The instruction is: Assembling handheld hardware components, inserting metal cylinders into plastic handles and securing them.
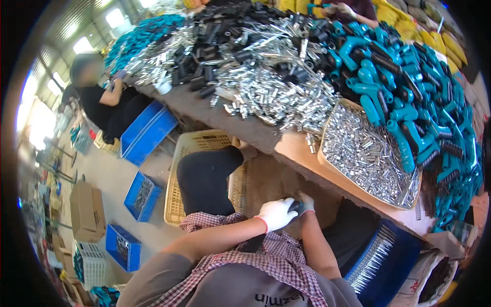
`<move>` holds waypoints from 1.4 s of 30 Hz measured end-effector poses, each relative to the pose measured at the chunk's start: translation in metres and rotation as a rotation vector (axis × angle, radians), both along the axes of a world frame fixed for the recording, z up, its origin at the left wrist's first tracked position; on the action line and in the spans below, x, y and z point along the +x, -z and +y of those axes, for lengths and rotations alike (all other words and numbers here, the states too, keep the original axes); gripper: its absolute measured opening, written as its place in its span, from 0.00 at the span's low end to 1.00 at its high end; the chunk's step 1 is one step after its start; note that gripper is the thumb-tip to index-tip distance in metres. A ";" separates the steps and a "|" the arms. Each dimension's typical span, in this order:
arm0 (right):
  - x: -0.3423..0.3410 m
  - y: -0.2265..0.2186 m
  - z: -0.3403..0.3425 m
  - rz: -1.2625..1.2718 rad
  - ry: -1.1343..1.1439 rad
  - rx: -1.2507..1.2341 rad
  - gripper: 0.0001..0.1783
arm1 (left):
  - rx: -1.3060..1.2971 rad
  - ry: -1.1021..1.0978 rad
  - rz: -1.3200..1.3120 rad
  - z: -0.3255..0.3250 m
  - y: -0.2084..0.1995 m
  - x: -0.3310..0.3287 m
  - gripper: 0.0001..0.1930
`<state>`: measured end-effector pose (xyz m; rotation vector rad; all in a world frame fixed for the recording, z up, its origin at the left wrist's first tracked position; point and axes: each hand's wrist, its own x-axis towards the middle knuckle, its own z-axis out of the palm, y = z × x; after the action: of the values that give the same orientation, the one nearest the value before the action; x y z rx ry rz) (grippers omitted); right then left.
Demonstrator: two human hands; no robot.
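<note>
My left hand [276,215], in a white glove with a red cuff, is closed around a small dark rounded part [295,206] above my lap. Close against the part's other side is my right hand [306,203], in a greyish glove. Its fingers are blurred and partly hidden, so their grip does not show. Most of the part is covered, and its exact kind cannot be made out. Beyond my hands, on the bench, a shallow tray [323,148] holds many small silvery metal pieces. Beside it rises a big heap of teal and black tool housings [381,84].
Loose metal parts [266,94] and black sleeves [225,36] cover the bench [204,110]. A yellow basket [172,204] stands by my left leg. Blue bins [113,239] sit on the left floor; a blue crate of metal rods [391,276] is at my right. Co-workers [97,100] sit around the bench.
</note>
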<state>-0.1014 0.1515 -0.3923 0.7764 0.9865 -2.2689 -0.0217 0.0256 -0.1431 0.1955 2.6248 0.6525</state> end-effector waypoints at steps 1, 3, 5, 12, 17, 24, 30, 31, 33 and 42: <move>-0.002 -0.054 0.009 0.000 0.008 0.199 0.21 | -0.012 0.026 -0.021 0.003 -0.003 0.003 0.25; 0.008 -0.127 0.021 0.106 0.107 0.273 0.23 | 0.055 0.062 -0.004 0.008 -0.003 0.003 0.24; 0.013 -0.162 0.022 0.377 0.209 0.463 0.22 | 0.054 0.061 -0.006 0.012 -0.006 -0.006 0.24; 0.021 -0.177 0.005 0.605 0.062 0.833 0.16 | 0.128 -0.013 -0.052 0.009 0.036 -0.028 0.28; 0.015 -0.159 -0.003 0.569 -0.041 0.952 0.19 | 0.162 0.036 -0.071 0.002 0.046 -0.038 0.27; 0.027 -0.112 -0.007 0.525 -0.106 1.410 0.17 | 0.102 -0.007 -0.102 0.015 0.086 -0.018 0.19; 0.020 -0.166 -0.005 0.465 -0.008 1.014 0.15 | 0.090 0.110 -0.275 -0.003 0.028 -0.043 0.21; 0.019 -0.143 -0.004 0.371 -0.181 1.152 0.15 | 0.134 0.078 -0.183 0.006 0.052 -0.034 0.20; 0.017 -0.108 0.001 0.440 -0.043 1.205 0.14 | 0.201 0.003 -0.086 0.018 0.084 -0.027 0.19; 0.031 -0.178 0.070 0.225 0.019 0.531 0.29 | 0.519 -0.039 0.037 -0.154 -0.094 -0.042 0.32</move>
<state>-0.0701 0.2212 -0.2144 0.7447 1.7347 -2.1605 -0.0638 -0.1280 -0.0486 0.3092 2.4444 1.3457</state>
